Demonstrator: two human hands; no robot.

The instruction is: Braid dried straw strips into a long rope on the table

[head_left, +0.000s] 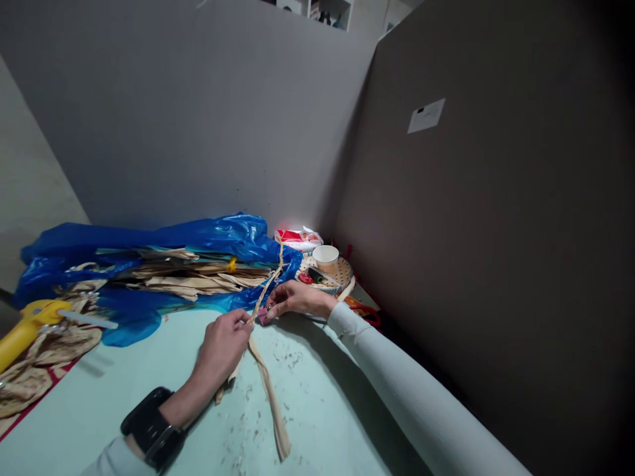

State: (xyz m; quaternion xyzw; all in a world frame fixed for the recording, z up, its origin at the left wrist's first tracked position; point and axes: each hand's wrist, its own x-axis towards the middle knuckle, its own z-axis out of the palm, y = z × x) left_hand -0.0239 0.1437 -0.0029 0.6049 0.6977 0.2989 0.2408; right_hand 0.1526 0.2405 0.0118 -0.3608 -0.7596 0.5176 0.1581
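A braided tan strand (pixel 271 281) runs up from between my hands toward the white and red packet, and its loose flat tails (pixel 270 403) hang down over the pale green table. My left hand (pixel 225 340) is closed in a pinch on the strand, just above the loose tails. Just right of the braid, my right hand (pixel 292 301) pinches a small pinkish-purple piece (pixel 262 315) between thumb and fingers. That piece is partly covered by the fingertips.
Behind my hands lies a blue plastic bag (pixel 218 231) with dry tan strips (pixel 198 281). A woven tray (pixel 343 270) bears a white cup (pixel 326 256), beside the packet (pixel 299 238). At left is a yellow glue gun (pixel 24 330). Grey panels rise behind and right.
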